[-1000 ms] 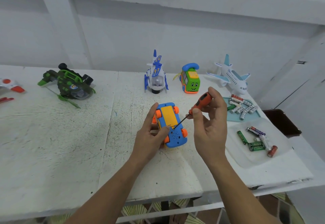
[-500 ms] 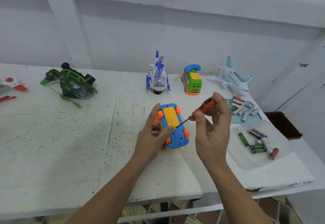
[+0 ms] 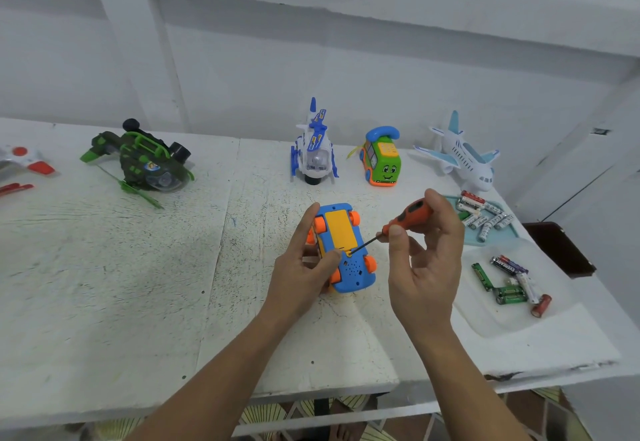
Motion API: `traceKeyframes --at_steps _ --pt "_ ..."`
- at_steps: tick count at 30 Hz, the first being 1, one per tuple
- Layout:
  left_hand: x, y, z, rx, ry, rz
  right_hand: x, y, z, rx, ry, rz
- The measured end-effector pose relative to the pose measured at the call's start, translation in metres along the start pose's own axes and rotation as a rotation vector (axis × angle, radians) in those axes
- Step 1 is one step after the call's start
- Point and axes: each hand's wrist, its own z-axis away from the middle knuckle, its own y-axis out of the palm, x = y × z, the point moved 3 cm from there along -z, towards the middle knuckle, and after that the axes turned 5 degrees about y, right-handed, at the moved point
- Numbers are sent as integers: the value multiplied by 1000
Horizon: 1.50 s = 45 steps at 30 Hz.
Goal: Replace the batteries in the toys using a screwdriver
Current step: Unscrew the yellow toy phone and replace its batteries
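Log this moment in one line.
left hand: holds upturned toy car | right hand: holds screwdriver | tip: at yellow cover edge

Rough white painted table (image 3: 104,285), white plank wall (image 3: 346,60) behind. Small teal tray (image 3: 509,237) far right, clear plastic tray (image 3: 502,323) just beside it, nearer. Dark brown box (image 3: 558,250) off the table's right edge. Patterned floor tiles (image 3: 273,416) below.

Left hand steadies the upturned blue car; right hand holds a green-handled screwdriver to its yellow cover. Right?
No: the head view shows the screwdriver handle is orange, not green. The left hand, blue car, right hand and yellow cover are as stated.
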Motion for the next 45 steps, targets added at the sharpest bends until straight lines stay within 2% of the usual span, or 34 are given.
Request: traceKeyframes --at_steps 6,16,19,24,29,32,36,41,45 --pt "0 0 0 3 0 2 -2 -1 1 -7 16 0" --pt "2 -1 2 1 13 2 19 -5 -6 45 -145 28" --pt "2 -1 1 -5 15 -7 22 -10 -8 126 -169 46" --pt "2 -1 1 -17 20 7 27 -14 -13 294 -77 -4" --pt "1 0 1 -13 21 -6 33 -15 -22 197 -174 86" --pt "0 -1 1 -12 21 5 31 -18 -21 220 -198 124" --pt "-1 -1 1 -13 26 12 34 -19 -21 319 -140 47" --pt "-1 -1 1 -15 28 13 35 -21 -24 234 -157 105" --pt "-1 -1 0 -11 18 -1 36 -22 -23 301 -169 62"
